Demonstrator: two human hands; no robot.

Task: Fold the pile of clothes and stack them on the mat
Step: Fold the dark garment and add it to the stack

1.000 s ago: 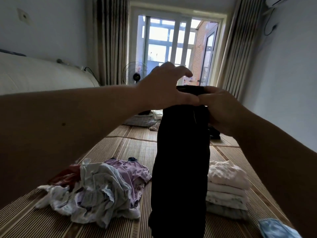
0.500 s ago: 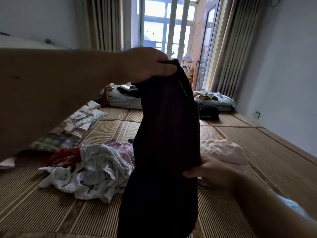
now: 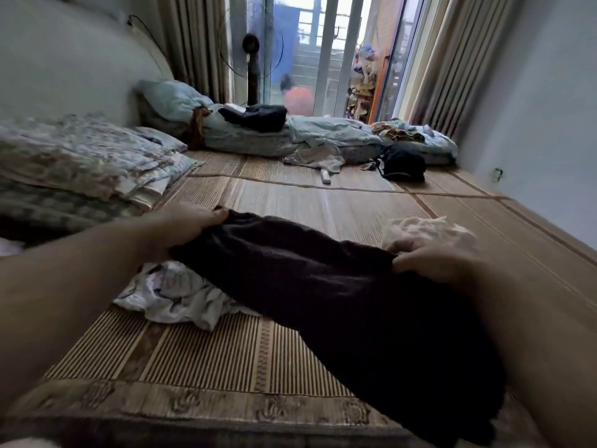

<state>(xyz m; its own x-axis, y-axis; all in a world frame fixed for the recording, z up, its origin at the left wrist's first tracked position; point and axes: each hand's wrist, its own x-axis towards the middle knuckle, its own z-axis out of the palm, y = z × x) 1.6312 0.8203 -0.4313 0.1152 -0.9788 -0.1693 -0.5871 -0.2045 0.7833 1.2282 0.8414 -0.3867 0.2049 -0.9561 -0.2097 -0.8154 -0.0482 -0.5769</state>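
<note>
We hold a dark garment (image 3: 339,295) stretched between both hands, low over the mat (image 3: 210,354). Our left hand (image 3: 185,227) grips its far left corner. The thumb lies on top of the cloth and presses down at the edge, while the other fingers are tucked underneath, so we cannot tell how they lie. Our right hand (image 3: 433,258) holds the opposite edge, its fingers close together and curled over the fabric, knuckles towards us. The fingertips sink into the cloth just at its border.

From the left fingers the garment runs across to the right fingers in a slack band. Below the right hand it widens and drapes down over our right forearm, towards the near edge of the mat.

Under the cloth, just below the left fingers, lies the rumpled pile of clothes (image 3: 174,292), pale and unfolded, resting on the mat. Just beyond the right fingers sits the stack (image 3: 426,229) of folded pieces with a fluffy white one on top; whether the knuckles touch it we cannot tell.

Far past both hands there is bedding (image 3: 245,137) along the window side, a black bag (image 3: 403,163) and a standing fan (image 3: 252,46). Folded quilts (image 3: 80,156) lie to the left of the left hand.
</note>
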